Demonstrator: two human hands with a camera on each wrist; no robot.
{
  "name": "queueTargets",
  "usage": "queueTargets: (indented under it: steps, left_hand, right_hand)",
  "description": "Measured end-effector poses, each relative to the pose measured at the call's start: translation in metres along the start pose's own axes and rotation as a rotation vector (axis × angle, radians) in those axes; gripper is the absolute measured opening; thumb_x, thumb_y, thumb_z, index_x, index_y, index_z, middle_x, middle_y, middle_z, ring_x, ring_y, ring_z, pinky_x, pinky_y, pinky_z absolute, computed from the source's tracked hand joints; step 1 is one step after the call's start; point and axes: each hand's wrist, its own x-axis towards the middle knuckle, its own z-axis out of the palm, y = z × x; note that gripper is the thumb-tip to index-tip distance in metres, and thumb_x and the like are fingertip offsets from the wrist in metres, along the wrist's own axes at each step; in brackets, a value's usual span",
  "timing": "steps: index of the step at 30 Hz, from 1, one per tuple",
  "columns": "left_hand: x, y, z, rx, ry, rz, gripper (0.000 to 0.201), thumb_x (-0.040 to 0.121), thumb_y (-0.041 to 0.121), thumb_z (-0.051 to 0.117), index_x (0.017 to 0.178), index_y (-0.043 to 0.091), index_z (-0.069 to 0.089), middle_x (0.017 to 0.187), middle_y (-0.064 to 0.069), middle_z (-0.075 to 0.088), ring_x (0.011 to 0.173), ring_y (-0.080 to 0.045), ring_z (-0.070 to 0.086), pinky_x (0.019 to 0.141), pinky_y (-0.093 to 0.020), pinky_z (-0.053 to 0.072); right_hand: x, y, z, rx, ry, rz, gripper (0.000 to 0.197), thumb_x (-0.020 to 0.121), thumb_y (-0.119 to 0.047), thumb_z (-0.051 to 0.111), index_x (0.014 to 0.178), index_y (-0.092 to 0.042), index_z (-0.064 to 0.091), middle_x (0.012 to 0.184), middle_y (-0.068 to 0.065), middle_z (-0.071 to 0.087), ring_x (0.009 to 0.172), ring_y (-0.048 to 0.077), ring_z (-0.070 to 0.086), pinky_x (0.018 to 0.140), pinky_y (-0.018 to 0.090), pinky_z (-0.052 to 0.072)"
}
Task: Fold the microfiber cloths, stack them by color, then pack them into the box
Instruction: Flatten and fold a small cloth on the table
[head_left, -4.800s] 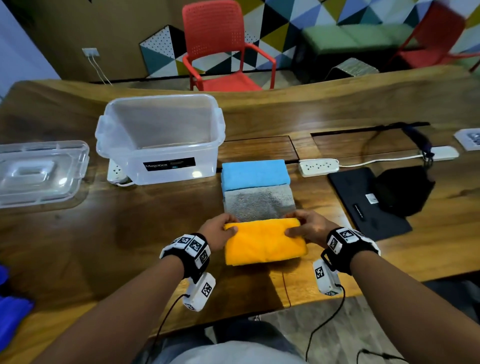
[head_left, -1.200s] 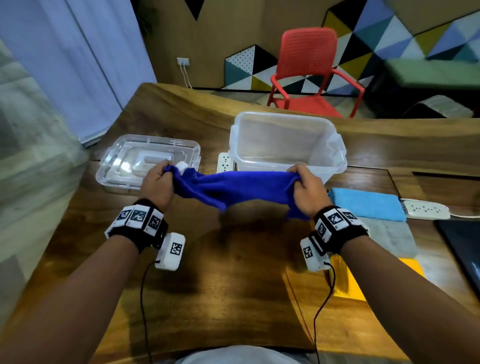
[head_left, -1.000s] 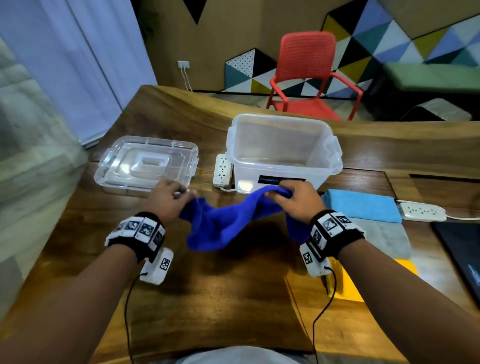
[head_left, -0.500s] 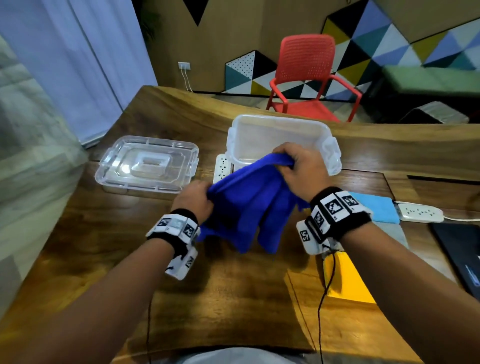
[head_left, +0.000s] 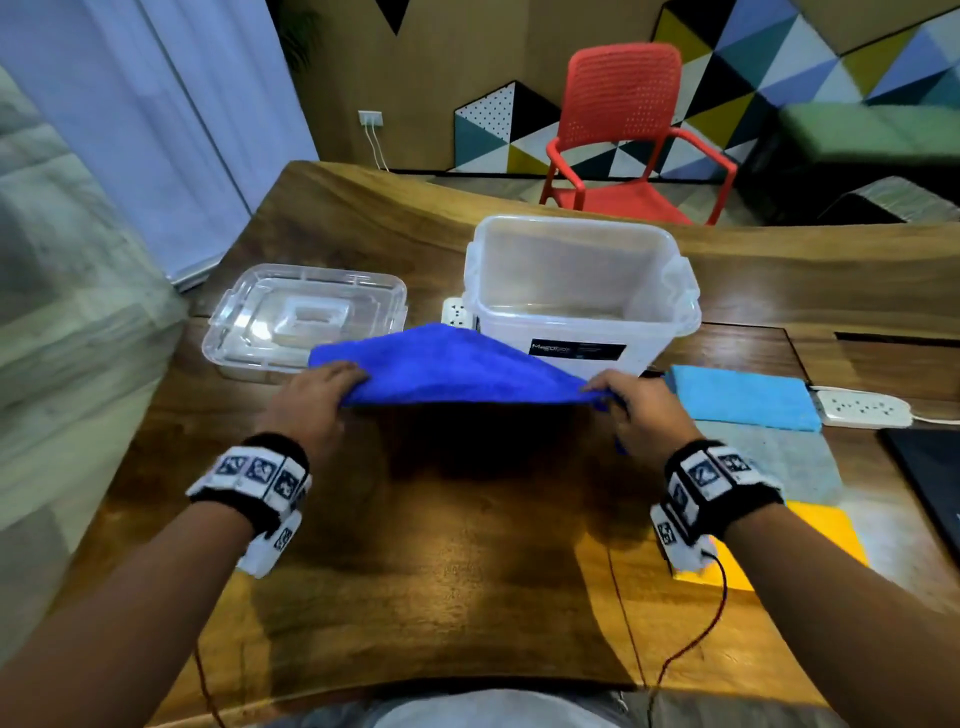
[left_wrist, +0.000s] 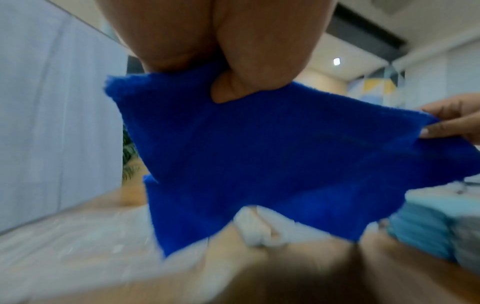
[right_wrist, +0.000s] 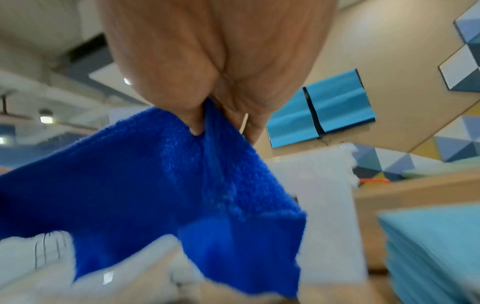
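A dark blue microfiber cloth (head_left: 452, 366) (left_wrist: 272, 164) (right_wrist: 161, 185) is stretched out flat above the wooden table (head_left: 426, 597). My left hand (head_left: 317, 397) (left_wrist: 231, 82) pinches its near left corner, and my right hand (head_left: 631, 405) (right_wrist: 207, 115) pinches its near right corner. The far edge billows up in front of the clear plastic box (head_left: 582, 286), which stands with nothing in it. To the right lie folded stacks in a row: light blue (head_left: 743, 397), grey (head_left: 779, 460) and yellow (head_left: 826, 535).
The box's clear lid (head_left: 306, 317) lies at the left beside it. A white power strip (head_left: 862, 410) and a dark flat item (head_left: 930, 478) sit at the far right. Behind the table stands a red chair (head_left: 623, 135). Another power strip (head_left: 454, 312) peeks out left of the box.
The cloth was bunched between my hands half a second ago. Both hands have moved apart and lowered, spreading it out flat over the table.
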Motion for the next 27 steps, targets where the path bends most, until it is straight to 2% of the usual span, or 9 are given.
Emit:
queueTargets:
  steps: [2, 4, 7, 10, 12, 15, 19, 24, 27]
  left_hand:
    - [-0.027, -0.02, 0.04, 0.11, -0.228, 0.005, 0.068, 0.076, 0.003, 0.066, 0.14, 0.021, 0.051, 0.152, -0.007, 0.04, 0.136, -0.03, 0.044, 0.112, -0.04, 0.035]
    - [-0.054, -0.034, 0.074, 0.253, -0.466, -0.04, 0.071, 0.086, 0.01, 0.057, 0.149, 0.031, 0.035, 0.161, 0.001, 0.02, 0.146, -0.021, 0.027, 0.115, -0.036, 0.03]
    - [-0.087, -0.045, 0.104, 0.302, -0.687, -0.085, 0.076, 0.091, 0.005, 0.046, 0.154, 0.033, 0.015, 0.164, 0.001, 0.0, 0.15, -0.019, 0.013, 0.118, -0.032, 0.022]
    - [-0.103, -0.051, 0.111, 0.263, -0.688, -0.109, 0.08, 0.092, 0.006, 0.048, 0.155, 0.032, 0.006, 0.164, -0.001, -0.006, 0.15, -0.02, 0.009, 0.119, -0.028, 0.015]
    - [-0.109, -0.052, 0.109, 0.26, -0.663, -0.121, 0.077, 0.093, 0.011, 0.051, 0.155, 0.032, 0.01, 0.164, 0.0, 0.0, 0.149, -0.02, 0.014, 0.119, -0.027, 0.016]
    - [-0.115, -0.054, 0.105, 0.229, -0.599, -0.16, 0.07, 0.091, 0.013, 0.055, 0.152, 0.031, 0.026, 0.161, 0.005, 0.015, 0.142, -0.019, 0.028, 0.115, -0.029, 0.028]
    - [-0.111, -0.051, 0.093, 0.22, -0.603, -0.197, 0.036, 0.085, 0.013, 0.059, 0.115, 0.032, 0.058, 0.134, 0.01, 0.042, 0.118, -0.015, 0.05, 0.099, -0.03, 0.046]
    - [-0.095, -0.058, 0.089, 0.161, -0.747, -0.24, 0.031, 0.075, 0.013, 0.06, 0.084, 0.042, 0.055, 0.116, 0.01, 0.043, 0.105, -0.014, 0.054, 0.094, -0.033, 0.049]
    - [-0.09, -0.056, 0.087, 0.109, -0.804, -0.238, 0.03, 0.076, 0.01, 0.057, 0.084, 0.038, 0.06, 0.111, 0.01, 0.042, 0.106, -0.015, 0.052, 0.098, -0.032, 0.046]
  right_hand:
    - [-0.025, 0.017, 0.033, -0.086, -0.214, 0.059, 0.039, 0.084, -0.001, 0.054, 0.11, -0.025, 0.069, 0.106, 0.005, 0.073, 0.099, 0.028, 0.067, 0.089, 0.033, 0.052]
    - [-0.048, 0.026, 0.061, -0.148, -0.425, 0.095, 0.039, 0.088, -0.011, 0.05, 0.117, -0.032, 0.065, 0.116, 0.001, 0.071, 0.109, 0.026, 0.065, 0.095, 0.036, 0.051]
    - [-0.076, 0.03, 0.09, -0.225, -0.607, 0.101, 0.042, 0.095, -0.011, 0.048, 0.131, -0.028, 0.062, 0.133, -0.001, 0.063, 0.124, 0.02, 0.057, 0.106, 0.031, 0.042]
    - [-0.09, 0.037, 0.101, -0.277, -0.608, 0.045, 0.041, 0.094, -0.007, 0.05, 0.129, -0.025, 0.063, 0.136, -0.006, 0.058, 0.129, 0.015, 0.049, 0.109, 0.026, 0.034]
    - [-0.091, 0.042, 0.101, -0.308, -0.615, 0.059, 0.034, 0.094, -0.009, 0.049, 0.121, -0.026, 0.063, 0.124, -0.004, 0.059, 0.118, 0.017, 0.054, 0.098, 0.027, 0.041]
    - [-0.093, 0.042, 0.099, -0.386, -0.703, 0.063, 0.027, 0.096, -0.012, 0.049, 0.115, -0.026, 0.063, 0.113, -0.001, 0.058, 0.107, 0.02, 0.058, 0.086, 0.029, 0.045]
    - [-0.085, 0.034, 0.091, -0.433, -0.723, 0.132, 0.018, 0.093, -0.019, 0.05, 0.102, -0.029, 0.062, 0.105, 0.0, 0.063, 0.097, 0.021, 0.061, 0.08, 0.035, 0.052]
    - [-0.077, 0.024, 0.083, -0.419, -0.814, 0.203, 0.019, 0.086, -0.017, 0.057, 0.099, -0.029, 0.063, 0.098, -0.007, 0.054, 0.095, 0.017, 0.057, 0.078, 0.028, 0.049]
    - [-0.078, 0.017, 0.083, -0.388, -0.887, 0.231, 0.018, 0.08, -0.018, 0.058, 0.09, -0.033, 0.061, 0.099, -0.008, 0.052, 0.095, 0.016, 0.055, 0.082, 0.028, 0.05]
